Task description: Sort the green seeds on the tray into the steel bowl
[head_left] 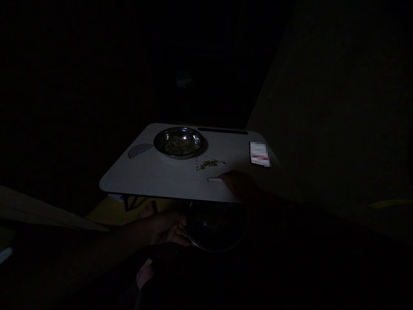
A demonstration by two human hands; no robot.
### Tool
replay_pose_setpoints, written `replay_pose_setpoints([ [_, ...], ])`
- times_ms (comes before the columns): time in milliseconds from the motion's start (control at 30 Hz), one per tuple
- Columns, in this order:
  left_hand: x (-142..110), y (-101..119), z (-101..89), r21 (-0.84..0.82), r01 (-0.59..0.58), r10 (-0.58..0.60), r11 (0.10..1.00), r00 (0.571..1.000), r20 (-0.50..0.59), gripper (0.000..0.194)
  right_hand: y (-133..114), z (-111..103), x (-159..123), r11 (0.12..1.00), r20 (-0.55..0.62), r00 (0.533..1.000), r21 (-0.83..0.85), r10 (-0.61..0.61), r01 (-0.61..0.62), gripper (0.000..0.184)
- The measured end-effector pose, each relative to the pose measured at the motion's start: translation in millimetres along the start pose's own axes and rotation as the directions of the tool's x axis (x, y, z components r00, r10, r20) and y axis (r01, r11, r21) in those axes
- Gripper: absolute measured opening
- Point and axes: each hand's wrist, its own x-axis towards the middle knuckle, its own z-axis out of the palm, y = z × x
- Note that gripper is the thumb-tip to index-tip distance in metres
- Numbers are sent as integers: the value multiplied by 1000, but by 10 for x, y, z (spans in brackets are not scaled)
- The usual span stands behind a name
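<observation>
Head-worn view, looking forward and down, small table [155, 176] near

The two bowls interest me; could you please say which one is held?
The near bowl, whose rim the left hand grips; the other bowl stands on the table.

Dark room [80, 69], dim wall [329, 107] at right, white table [145, 178]

Dark bowl [214, 230] is facing up by desk's [145, 176] nr edge; white strip [215, 178] is pointing L, nr scattered grn grains [210, 163].
</observation>
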Motion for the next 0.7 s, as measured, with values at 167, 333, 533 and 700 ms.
replay_pose_setpoints([
  [167, 6, -12, 1, -5, -17, 17, 1000, 1000, 4, 15, -164, -42, -32, 994, 6, 996, 56, -90, 90, 29],
  [333, 11, -21, -22, -3, -9, 9, 1000, 1000, -11, 15, -375, -58, -92, 961, 5, 970, 143, -241, 238, 28],
  [533, -9, -4, -17, -20, -6, 6, 1000, 1000, 3, 17, -568, -104, -191, 937, 22, 955, 200, -296, 285, 25],
  [700, -20, 12, 8, -13, -16, 16, 1000, 1000, 14, 14, -579, -206, -169, 952, 24, 968, 189, -249, 241, 25],
])
